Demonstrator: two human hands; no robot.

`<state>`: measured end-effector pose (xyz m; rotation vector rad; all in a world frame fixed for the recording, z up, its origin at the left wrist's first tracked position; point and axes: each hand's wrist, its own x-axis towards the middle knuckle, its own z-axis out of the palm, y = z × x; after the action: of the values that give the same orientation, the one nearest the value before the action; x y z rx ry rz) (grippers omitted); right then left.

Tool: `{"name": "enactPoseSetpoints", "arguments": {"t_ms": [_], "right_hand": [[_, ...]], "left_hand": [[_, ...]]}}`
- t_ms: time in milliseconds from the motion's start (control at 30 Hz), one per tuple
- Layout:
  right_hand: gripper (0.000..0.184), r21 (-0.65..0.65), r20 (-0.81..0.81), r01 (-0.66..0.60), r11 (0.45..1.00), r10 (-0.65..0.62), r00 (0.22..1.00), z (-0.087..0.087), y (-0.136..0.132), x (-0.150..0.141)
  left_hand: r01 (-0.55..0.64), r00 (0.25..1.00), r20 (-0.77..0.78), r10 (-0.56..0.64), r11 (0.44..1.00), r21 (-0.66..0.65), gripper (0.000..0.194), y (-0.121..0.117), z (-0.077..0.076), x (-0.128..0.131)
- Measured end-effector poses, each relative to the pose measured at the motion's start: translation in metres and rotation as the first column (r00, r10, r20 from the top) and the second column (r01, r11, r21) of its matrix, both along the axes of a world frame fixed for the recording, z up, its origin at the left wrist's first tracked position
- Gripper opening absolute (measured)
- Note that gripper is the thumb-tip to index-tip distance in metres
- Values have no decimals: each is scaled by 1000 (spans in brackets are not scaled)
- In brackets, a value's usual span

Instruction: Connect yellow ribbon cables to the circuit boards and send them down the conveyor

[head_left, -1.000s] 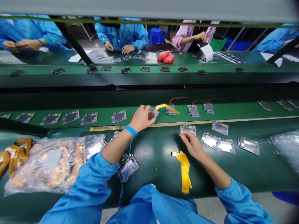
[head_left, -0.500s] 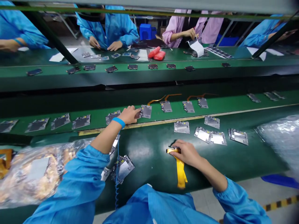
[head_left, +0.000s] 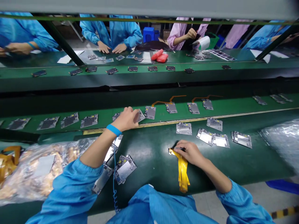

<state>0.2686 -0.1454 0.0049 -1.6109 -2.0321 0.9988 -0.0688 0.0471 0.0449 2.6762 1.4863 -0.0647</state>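
My left hand (head_left: 126, 119), a blue strap round its wrist, is closed on the edge of a circuit board (head_left: 141, 116) at the near edge of the green belt. That board looks tilted, and the fingers partly cover it. Close by on its right lies a circuit board with an orange flex cable (head_left: 150, 112). Over the near table, my right hand (head_left: 190, 153) is closed on slim black tweezers (head_left: 181, 149). Their tips are at the upper end of a bundle of yellow flex cables (head_left: 183, 174), which hangs toward me; the exact contact is hidden.
Circuit boards line the belt (head_left: 105, 115). Loose boards (head_left: 125, 169) lie left on the table, others (head_left: 219, 140) right. A plastic bag of flex cables (head_left: 44, 168) sits left, bubble wrap (head_left: 282, 140) right. A coiled blue cord (head_left: 115, 194) hangs near my left arm. Co-workers sit opposite.
My left hand has drawn back slightly toward me, and the board in it now shows tilted. My right hand stays near the same spot; the yellow flex cables look more spread. The view has shifted slightly.
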Motion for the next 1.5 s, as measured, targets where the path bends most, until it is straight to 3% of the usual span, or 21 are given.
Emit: {"name": "enactPoseSetpoints", "arguments": {"t_ms": [100, 233, 367, 567, 800, 1100, 1267, 1500], "right_hand": [[22, -52, -53, 22, 998, -25, 998, 1, 3, 1], [23, -131, -109, 90, 987, -105, 989, 1, 12, -6], [25, -158, -167, 48, 986, -74, 983, -2, 28, -21], [35, -124, -126, -9, 992, -7, 992, -13, 60, -40], [31, -89, -47, -12, 996, 8, 999, -22, 80, -47], [24, -76, 144, 20, 997, -9, 990, -12, 88, -65], [22, -86, 208, 22, 996, -4, 978, -9, 91, -70], [21, -79, 241, -24, 997, 43, 969, -6, 94, -70]], "left_hand": [[103, 992, 77, -99, 993, -51, 61, -34, 0, 12], [222, 973, 96, -211, 966, -129, 57, -82, -11, 28], [248, 969, 38, -245, 959, -138, 50, -103, -21, 34], [368, 930, 58, -364, 921, -128, 46, -97, -21, 41], [387, 922, 77, -380, 911, -143, 37, -87, -27, 49], [387, 920, 124, -373, 913, -128, 20, -89, -33, 40], [330, 935, 187, -301, 932, -149, 20, -93, -37, 38], [318, 936, 204, -286, 937, -145, 19, -94, -39, 37]]}}
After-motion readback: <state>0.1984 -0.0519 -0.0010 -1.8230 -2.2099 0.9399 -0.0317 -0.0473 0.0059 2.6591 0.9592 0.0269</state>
